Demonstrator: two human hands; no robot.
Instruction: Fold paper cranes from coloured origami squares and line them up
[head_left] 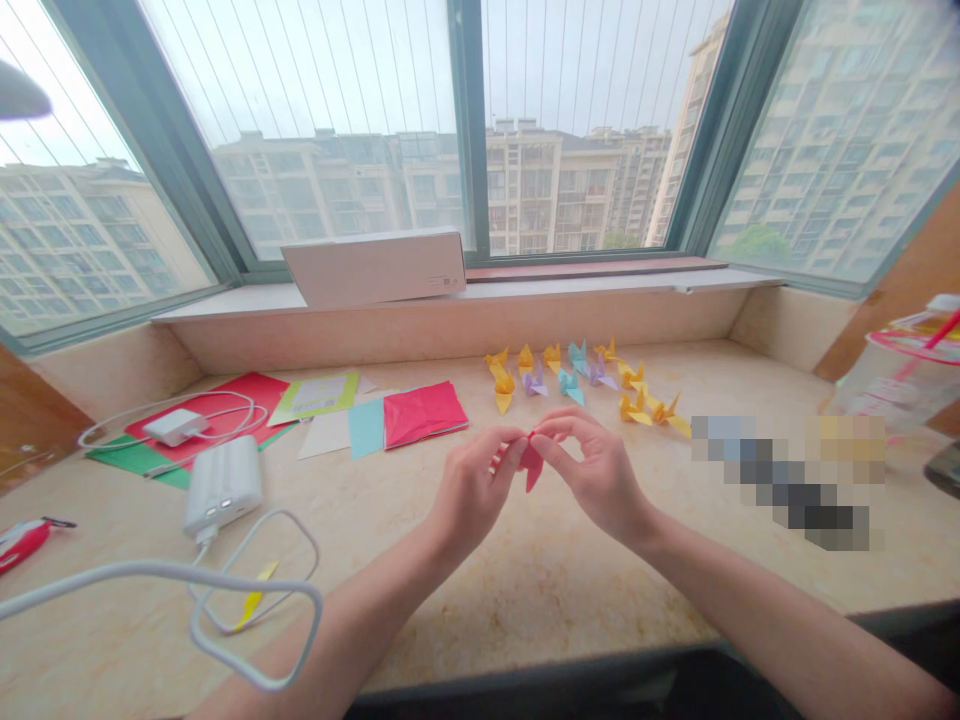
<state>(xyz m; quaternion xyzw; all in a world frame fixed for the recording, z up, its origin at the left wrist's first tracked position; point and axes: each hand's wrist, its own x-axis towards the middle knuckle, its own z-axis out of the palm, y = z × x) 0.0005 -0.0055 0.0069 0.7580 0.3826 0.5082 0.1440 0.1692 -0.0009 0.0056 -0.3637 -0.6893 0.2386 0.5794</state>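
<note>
Plainly, the bench (450, 630) is smooth, mottled beige stone. At its left lie flat, straight-edged green (112, 450) and red sheets (259, 387), a boxy white charger (176, 427) on them. A rounded, glossy white power bank (223, 487) sits nearer, its thick cable (150, 569) looping beside it. Next come a lime sheet (315, 396), a matte blue sheet (366, 428) and a shiny, lightly creased red stack (424, 415). Beyond the hands, sharp-pointed folded cranes (533, 381) in yellow, blue and lilac stand grouped; a clear plastic cup (900, 375) is far right. The left hand (480, 470), fingers curled, pinches a small folded red paper (532, 466) at thumb and fingertips. The right hand (596, 462) pinches it too, its fingers arched. The paper hangs between them above the bench, one narrow point downward.
</note>
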